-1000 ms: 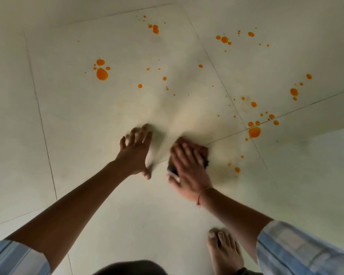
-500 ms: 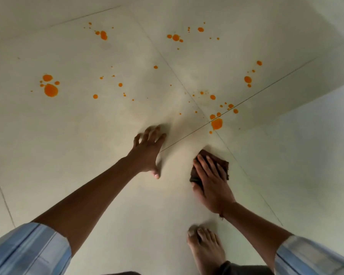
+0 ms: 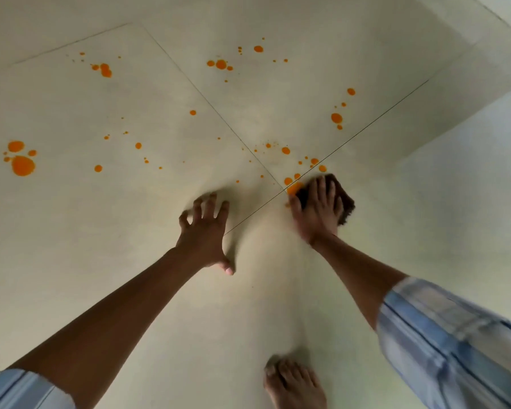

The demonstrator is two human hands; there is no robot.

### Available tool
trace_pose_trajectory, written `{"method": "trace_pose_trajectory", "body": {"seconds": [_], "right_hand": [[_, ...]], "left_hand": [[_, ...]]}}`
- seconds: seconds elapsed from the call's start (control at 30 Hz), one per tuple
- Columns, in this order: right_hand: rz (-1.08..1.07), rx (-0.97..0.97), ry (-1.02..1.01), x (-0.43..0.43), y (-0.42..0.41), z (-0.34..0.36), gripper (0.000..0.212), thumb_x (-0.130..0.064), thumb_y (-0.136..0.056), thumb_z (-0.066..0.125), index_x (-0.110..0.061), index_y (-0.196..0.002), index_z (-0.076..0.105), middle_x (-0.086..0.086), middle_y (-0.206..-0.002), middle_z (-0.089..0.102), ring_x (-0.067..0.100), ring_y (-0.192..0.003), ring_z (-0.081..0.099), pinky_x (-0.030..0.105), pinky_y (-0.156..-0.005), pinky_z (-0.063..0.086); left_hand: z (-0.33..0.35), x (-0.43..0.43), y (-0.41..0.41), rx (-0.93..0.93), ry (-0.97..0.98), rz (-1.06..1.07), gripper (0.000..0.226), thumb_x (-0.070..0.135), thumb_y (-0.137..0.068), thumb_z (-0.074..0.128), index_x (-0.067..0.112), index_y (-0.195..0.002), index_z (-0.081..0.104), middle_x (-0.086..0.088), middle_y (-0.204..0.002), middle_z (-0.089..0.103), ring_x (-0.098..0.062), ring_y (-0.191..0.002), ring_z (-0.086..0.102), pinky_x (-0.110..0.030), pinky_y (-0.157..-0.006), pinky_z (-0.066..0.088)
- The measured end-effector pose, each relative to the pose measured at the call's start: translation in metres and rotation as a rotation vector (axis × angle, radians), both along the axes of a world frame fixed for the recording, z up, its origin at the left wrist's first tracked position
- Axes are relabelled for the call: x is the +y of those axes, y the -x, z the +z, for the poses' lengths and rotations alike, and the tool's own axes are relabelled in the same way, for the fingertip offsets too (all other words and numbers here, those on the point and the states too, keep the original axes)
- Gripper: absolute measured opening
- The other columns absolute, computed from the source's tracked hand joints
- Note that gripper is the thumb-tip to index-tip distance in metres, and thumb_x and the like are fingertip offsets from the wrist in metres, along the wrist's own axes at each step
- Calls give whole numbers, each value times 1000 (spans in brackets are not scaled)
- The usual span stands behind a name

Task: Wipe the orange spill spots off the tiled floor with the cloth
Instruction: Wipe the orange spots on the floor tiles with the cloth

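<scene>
The person's right hand (image 3: 317,212) lies flat on a dark brown, rough-textured cloth (image 3: 345,202), its fingers (image 3: 322,190) stretched forward and pressing the cloth onto the pale cream tiled floor (image 3: 130,261) rather than curling around it. The cloth sits just right of the point where four tiles' thin dark grout lines (image 3: 366,125) cross, and its far-left edge touches a large orange spill spot (image 3: 293,188) lying on that crossing. More small orange drops (image 3: 314,161) lie just beyond the cloth.

The left hand (image 3: 205,234) is planted bare on the floor to the left, fingers spread and slightly bent, gripping nothing, the thumb pointing back toward the body.

Further off, the biggest orange blot (image 3: 22,165) sits at the far left with smaller spots around it, and other clusters (image 3: 220,64) dot the far tiles. A bare foot (image 3: 294,382) stands near the bottom edge, and pale blue striped sleeves (image 3: 455,343) cover the upper arms.
</scene>
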State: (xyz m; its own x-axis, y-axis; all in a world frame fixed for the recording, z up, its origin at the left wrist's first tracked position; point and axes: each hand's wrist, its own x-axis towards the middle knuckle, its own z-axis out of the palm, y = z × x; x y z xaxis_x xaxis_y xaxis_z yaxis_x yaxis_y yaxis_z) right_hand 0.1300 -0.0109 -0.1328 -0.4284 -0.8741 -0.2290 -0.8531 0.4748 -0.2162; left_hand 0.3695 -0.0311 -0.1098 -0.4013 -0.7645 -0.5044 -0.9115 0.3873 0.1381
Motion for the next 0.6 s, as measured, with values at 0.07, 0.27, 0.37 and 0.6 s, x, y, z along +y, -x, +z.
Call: {"method": "trace_pose_trajectory", "body": {"seconds": [0.07, 0.27, 0.37, 0.6], "right_hand": [[178, -9, 44, -19, -35, -3, 73, -54, -91, 31, -13, -151, 22, 6, -162, 14, 25, -150, 3, 47, -120, 6], [575, 22, 9, 55, -6, 1, 72, -52, -90, 36, -20, -153, 22, 0, -162, 16, 21, -150, 6, 52, -118, 16], [290, 38, -13, -7, 1, 2, 73, -53, -95, 33, -15, -154, 13, 4, -164, 6, 23, -151, -3, 48, -121, 4], [747, -6, 49, 63, -27, -3, 70, -55, -90, 36, -20, -150, 28, 0, -160, 22, 19, -150, 9, 52, -117, 22]], "left_hand": [[-5, -3, -1, 2, 14, -14, 151, 67, -37, 83, 21, -152, -2, -8, -158, -9, -35, -145, -6, -58, -114, 15], [2, -13, -17, -54, -38, -135, 154, 63, -42, 85, 22, -151, -16, -8, -157, -28, -35, -145, -19, -56, -117, 7], [-3, -12, -13, -45, -42, -130, 156, 62, -41, 86, 21, -150, -19, -8, -155, -31, -36, -144, -23, -58, -116, 5], [-2, -11, -27, -5, 6, -64, 163, 70, -32, 83, 11, -151, -12, -12, -156, -28, -30, -146, -20, -51, -116, 1]]}}
